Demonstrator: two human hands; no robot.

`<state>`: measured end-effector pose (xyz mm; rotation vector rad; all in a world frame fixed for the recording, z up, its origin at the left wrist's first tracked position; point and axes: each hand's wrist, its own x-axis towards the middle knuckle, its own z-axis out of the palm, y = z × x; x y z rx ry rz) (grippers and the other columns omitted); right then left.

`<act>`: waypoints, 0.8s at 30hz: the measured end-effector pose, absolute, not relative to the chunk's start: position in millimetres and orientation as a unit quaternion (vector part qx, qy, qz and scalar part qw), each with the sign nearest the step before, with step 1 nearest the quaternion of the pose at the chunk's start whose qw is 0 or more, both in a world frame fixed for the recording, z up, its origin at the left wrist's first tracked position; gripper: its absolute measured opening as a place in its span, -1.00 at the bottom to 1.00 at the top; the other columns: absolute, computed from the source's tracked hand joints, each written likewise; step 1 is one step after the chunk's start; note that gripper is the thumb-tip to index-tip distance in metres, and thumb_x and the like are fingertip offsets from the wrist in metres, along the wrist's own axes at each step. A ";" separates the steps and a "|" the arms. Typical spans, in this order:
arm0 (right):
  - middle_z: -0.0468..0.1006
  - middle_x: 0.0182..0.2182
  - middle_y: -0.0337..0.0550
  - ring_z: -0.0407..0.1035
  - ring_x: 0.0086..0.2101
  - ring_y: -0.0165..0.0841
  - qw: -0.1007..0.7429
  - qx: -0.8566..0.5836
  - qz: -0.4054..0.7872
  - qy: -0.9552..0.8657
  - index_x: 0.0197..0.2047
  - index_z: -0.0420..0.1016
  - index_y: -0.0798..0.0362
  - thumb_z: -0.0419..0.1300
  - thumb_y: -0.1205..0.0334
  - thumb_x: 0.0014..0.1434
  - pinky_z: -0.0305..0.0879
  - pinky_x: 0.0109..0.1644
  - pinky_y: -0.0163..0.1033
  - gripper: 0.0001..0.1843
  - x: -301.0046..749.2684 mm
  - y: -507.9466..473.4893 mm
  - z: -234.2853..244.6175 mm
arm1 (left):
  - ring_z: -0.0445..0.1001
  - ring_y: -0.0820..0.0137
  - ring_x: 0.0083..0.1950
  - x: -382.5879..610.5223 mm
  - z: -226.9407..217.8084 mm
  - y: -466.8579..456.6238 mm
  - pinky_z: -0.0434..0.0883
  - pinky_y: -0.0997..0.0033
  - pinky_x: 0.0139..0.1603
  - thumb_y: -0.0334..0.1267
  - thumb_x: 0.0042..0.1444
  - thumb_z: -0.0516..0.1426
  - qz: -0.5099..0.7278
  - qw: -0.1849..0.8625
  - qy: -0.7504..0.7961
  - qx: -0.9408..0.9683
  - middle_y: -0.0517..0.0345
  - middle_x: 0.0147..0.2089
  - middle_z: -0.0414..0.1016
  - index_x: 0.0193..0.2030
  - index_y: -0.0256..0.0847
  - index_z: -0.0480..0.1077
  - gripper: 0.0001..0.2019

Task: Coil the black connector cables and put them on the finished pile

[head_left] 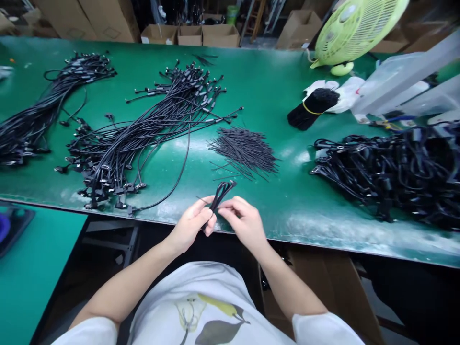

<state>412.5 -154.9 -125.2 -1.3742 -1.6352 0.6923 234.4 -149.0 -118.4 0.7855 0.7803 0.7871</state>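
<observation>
A folded black cable (223,190) is gripped in my left hand (197,219), its loops and a plug end sticking up above the fingers. One end of a thin black twist tie (199,197) pokes out to the left of that hand. My right hand (244,218) is closed in a pinch right beside the bundle, at what looks like the other end of the tie, mostly hidden by the fingers. Just beyond both hands lies a loose pile of straight black twist ties (246,149). Left of that pile, a heap of unfolded black cables (143,129) stretches across the green table (287,191).
Another cable bunch (61,96) lies at the far left. At right are a heap of bundled cables (388,167) and a banded black bundle (312,108). A green fan (355,28) stands behind them. Cardboard boxes (219,36) line the table's far side.
</observation>
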 end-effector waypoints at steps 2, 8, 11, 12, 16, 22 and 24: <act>0.40 -0.48 -0.27 0.30 -0.49 -0.47 0.424 -0.522 0.277 -0.687 -0.34 0.48 0.05 0.16 0.29 0.24 0.23 -0.40 -0.34 -0.88 388.6 -162.0 -126.6 | 0.22 0.56 -0.53 232.7 -118.2 -148.6 0.22 0.49 -0.44 -0.09 0.20 0.14 0.375 0.742 0.388 0.397 0.32 -0.52 0.25 0.12 -0.34 0.37 -0.56; 0.41 -0.48 -0.18 0.27 -0.45 -0.40 0.290 -0.399 -0.098 -0.864 -0.25 0.47 0.11 0.05 0.40 0.31 0.17 -0.31 -0.24 -0.82 384.6 -153.7 -113.0 | 0.29 0.48 -0.43 217.7 -121.6 -143.8 0.31 0.44 -0.31 -0.19 0.29 -0.02 0.353 0.539 0.486 0.590 0.21 -0.42 0.34 0.25 -0.25 0.35 -0.56; 0.55 -0.21 -0.02 0.36 -0.19 -0.30 0.242 -0.247 -0.220 -0.912 -0.16 0.49 0.15 0.03 0.44 0.30 0.25 -0.10 -0.17 -0.79 390.5 -140.5 -100.3 | 0.32 0.45 -0.41 209.4 -120.7 -141.8 0.32 0.42 -0.28 -0.25 0.30 -0.06 0.302 0.469 0.488 0.671 0.18 -0.41 0.39 0.26 -0.20 0.35 -0.56; 0.54 -0.12 0.02 0.36 -0.11 -0.28 0.221 -0.211 -0.232 -0.923 -0.15 0.49 0.17 0.02 0.44 0.30 0.25 -0.04 -0.16 -0.78 391.3 -136.1 -96.5 | 0.33 0.44 -0.42 206.7 -119.7 -141.7 0.32 0.42 -0.28 -0.26 0.30 -0.06 0.287 0.465 0.488 0.681 0.20 -0.43 0.39 0.26 -0.19 0.35 -0.56; 0.53 -0.18 0.02 0.37 -0.19 -0.28 0.130 -0.148 -0.229 -0.953 -0.10 0.48 0.21 0.00 0.36 0.33 0.27 -0.07 -0.13 -0.76 388.3 -125.3 -82.7 | 0.32 0.47 -0.48 198.3 -116.9 -143.2 0.32 0.46 -0.35 -0.32 0.24 -0.04 0.266 0.530 0.487 0.641 0.30 -0.52 0.34 0.40 -0.20 0.13 -0.44; 0.50 -0.28 -0.03 0.29 -0.29 -0.26 0.034 -0.076 -0.251 -0.964 -0.13 0.53 0.14 -0.08 0.47 0.29 0.23 -0.20 -0.13 -0.65 380.3 -124.7 -61.7 | 0.29 0.49 -0.57 196.4 -120.1 -143.0 0.30 0.49 -0.49 -0.23 0.20 0.03 0.265 0.675 0.465 0.508 0.35 -0.58 0.30 0.46 -0.35 -0.09 -0.29; 0.44 -0.39 -0.04 0.23 -0.36 -0.25 0.001 -0.057 -0.243 -0.968 -0.27 0.53 0.08 -0.13 0.54 0.24 0.16 -0.30 -0.12 -0.59 379.3 -125.0 -58.5 | 0.28 0.50 -0.58 198.3 -120.6 -144.6 0.29 0.49 -0.49 -0.22 0.20 0.05 0.259 0.690 0.459 0.495 0.36 -0.57 0.29 0.45 -0.36 -0.05 -0.29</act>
